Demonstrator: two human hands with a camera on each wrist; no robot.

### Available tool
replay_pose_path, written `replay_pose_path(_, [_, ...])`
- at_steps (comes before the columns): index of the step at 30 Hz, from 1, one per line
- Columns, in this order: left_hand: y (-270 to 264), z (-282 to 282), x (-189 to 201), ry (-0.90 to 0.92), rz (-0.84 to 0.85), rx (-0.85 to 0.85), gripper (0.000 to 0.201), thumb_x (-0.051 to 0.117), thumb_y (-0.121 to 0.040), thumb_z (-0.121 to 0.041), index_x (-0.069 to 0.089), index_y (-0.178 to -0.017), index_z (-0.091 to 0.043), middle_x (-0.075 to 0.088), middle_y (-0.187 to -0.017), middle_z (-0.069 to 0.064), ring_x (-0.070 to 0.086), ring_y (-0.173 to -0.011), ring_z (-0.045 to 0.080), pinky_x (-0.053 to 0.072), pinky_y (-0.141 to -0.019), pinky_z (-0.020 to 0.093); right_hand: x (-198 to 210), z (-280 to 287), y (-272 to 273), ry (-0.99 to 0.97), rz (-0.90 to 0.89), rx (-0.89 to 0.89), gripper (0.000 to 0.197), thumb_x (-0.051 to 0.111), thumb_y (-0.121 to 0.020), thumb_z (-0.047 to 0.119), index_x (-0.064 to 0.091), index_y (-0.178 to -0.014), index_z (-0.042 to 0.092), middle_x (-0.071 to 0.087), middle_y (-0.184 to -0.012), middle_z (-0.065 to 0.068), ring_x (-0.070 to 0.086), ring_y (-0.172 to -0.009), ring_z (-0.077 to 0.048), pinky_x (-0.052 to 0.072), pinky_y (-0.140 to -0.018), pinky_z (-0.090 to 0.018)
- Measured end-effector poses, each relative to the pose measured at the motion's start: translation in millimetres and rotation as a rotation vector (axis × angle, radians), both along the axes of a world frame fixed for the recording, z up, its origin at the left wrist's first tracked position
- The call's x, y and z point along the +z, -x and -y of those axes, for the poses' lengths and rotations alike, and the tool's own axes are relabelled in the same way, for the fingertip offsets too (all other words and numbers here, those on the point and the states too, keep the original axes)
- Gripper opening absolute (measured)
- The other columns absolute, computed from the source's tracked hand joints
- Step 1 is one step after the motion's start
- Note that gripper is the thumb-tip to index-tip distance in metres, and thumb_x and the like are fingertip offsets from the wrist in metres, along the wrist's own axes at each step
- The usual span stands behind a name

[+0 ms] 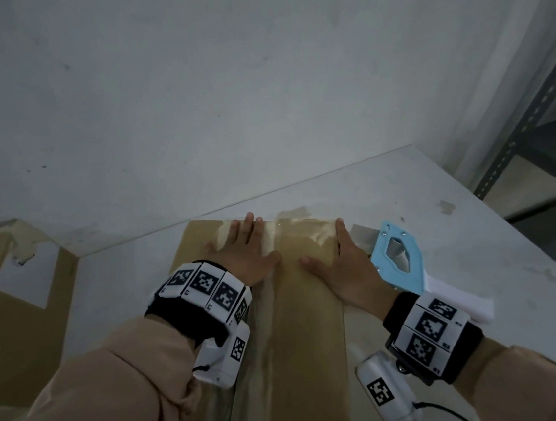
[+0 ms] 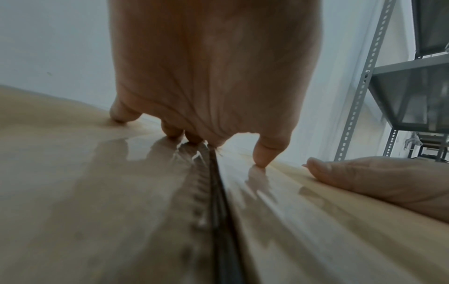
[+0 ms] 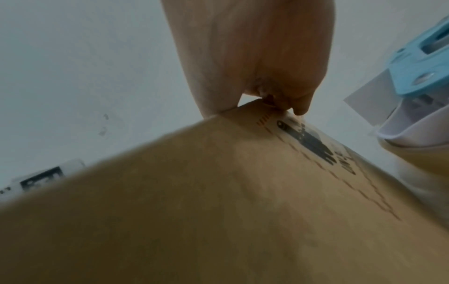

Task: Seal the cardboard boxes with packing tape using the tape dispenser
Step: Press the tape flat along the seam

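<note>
A brown cardboard box (image 1: 301, 310) lies on the white table in front of me, its top flaps down and a dark seam (image 2: 218, 211) running between them. Glossy clear tape (image 1: 292, 229) covers the far end of the top. My left hand (image 1: 249, 247) lies flat on the left flap, fingers spread and pressing down. My right hand (image 1: 340, 265) lies flat along the box's right edge, with its thumb (image 2: 364, 176) on the top. The blue and white tape dispenser (image 1: 398, 259) lies on the table just right of the box, untouched.
A second, open cardboard box (image 1: 12, 306) stands at the left. The white table (image 1: 480, 257) meets a grey wall behind. A grey metal shelving rack (image 1: 541, 121) stands at the right, past the table's corner.
</note>
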State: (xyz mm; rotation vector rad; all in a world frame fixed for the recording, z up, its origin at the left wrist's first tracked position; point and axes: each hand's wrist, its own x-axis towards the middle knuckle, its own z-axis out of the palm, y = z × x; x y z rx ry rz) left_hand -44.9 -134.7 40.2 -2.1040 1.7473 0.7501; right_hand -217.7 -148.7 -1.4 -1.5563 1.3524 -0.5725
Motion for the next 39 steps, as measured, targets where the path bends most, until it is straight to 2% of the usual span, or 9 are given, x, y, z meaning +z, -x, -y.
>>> replay_pose_path(4, [-1,0,0,0.009,0.011,-0.013,0.071,0.022,-0.094,-0.052,-0.018,-0.146,-0.024,-0.027,-0.153,-0.008,-0.019,-0.143,0.013,0.001,-0.114,0.058,-11,0,1,-0.045,-0.074,0.042,0.1,0.053,-0.075,0.07,0.003,-0.147,0.022,0.042,-0.141,0.0,0.041,-0.128,-0.026,0.035,-0.106,-0.041])
replay_pose_path(7, [-4,1,-2,0.019,0.023,-0.032,0.072,0.021,-0.093,-0.053,-0.017,-0.146,-0.024,-0.026,-0.153,-0.008,-0.018,-0.143,0.014,0.003,-0.114,0.058,-25,6,6,-0.056,-0.031,0.042,0.103,0.044,-0.058,0.088,0.027,-0.139,0.028,0.054,-0.13,0.003,0.053,-0.116,-0.02,0.045,-0.098,-0.041])
replay_pose_path(10, [-4,0,1,0.038,0.037,-0.049,0.072,0.023,-0.094,-0.053,-0.015,-0.147,-0.022,-0.022,-0.155,-0.007,-0.015,-0.144,0.015,0.008,-0.114,0.057,-16,10,12,-0.108,-0.053,0.137,0.097,0.047,-0.057,0.087,0.038,-0.131,0.026,0.059,-0.121,0.006,0.059,-0.106,-0.016,0.049,-0.092,-0.039])
replay_pose_path(12, [-6,-1,7,0.069,0.002,-0.071,0.073,0.03,-0.094,-0.051,-0.007,-0.148,-0.019,-0.015,-0.157,-0.005,-0.008,-0.145,0.016,0.013,-0.115,0.053,-6,12,15,-0.133,-0.124,0.185,0.105,0.05,-0.057,0.087,0.034,-0.138,0.023,0.051,-0.135,0.002,0.053,-0.117,-0.02,0.043,-0.1,-0.042])
replay_pose_path(16, [-33,-1,31,0.139,-0.177,-0.054,0.035,0.045,-0.093,-0.036,0.051,-0.121,-0.015,0.049,-0.131,0.002,0.047,-0.121,0.025,0.039,-0.099,0.033,44,16,14,0.205,-0.354,0.247,0.086,0.049,-0.084,0.055,0.005,-0.147,0.016,0.009,-0.156,-0.001,0.01,-0.142,-0.019,0.013,-0.114,-0.034])
replay_pose_path(22, [-43,17,42,0.162,-0.065,-0.231,0.052,0.046,-0.093,-0.038,0.036,-0.14,-0.019,0.038,-0.147,0.0,0.039,-0.132,0.017,0.031,-0.11,0.031,64,42,-34,0.445,-0.524,0.632,0.054,0.047,-0.095,0.033,0.029,-0.141,0.012,0.033,-0.148,-0.006,0.031,-0.134,-0.018,0.02,-0.104,-0.023])
replay_pose_path(27, [-40,30,18,0.172,-0.159,-0.242,0.019,0.049,-0.091,-0.032,0.054,-0.101,-0.017,0.058,-0.108,0.003,0.055,-0.09,0.017,0.042,-0.077,0.028,48,53,-61,0.364,-0.581,0.758,0.047,0.046,-0.095,0.027,0.034,-0.138,0.011,0.046,-0.135,-0.012,0.045,-0.119,-0.024,0.033,-0.094,-0.027])
replay_pose_path(35, [-47,42,16,0.065,-0.087,-0.185,0.039,0.039,-0.094,-0.043,0.053,-0.116,-0.014,0.057,-0.119,0.005,0.053,-0.103,0.021,0.044,-0.091,0.034,46,62,-51,0.289,-0.619,0.672,0.04,0.054,-0.09,0.038,0.053,-0.118,0.009,0.059,-0.107,-0.007,0.054,-0.099,-0.023,0.039,-0.078,-0.028])
replay_pose_path(39, [-59,39,15,0.056,-0.119,-0.1,0.045,0.038,-0.093,-0.048,0.056,-0.116,-0.014,0.059,-0.119,0.004,0.054,-0.104,0.019,0.041,-0.086,0.029,37,60,-38,0.203,-0.632,0.577,0.043,0.05,-0.088,0.049,0.053,-0.108,0.011,0.058,-0.099,-0.006,0.055,-0.092,-0.022,0.039,-0.073,-0.029])
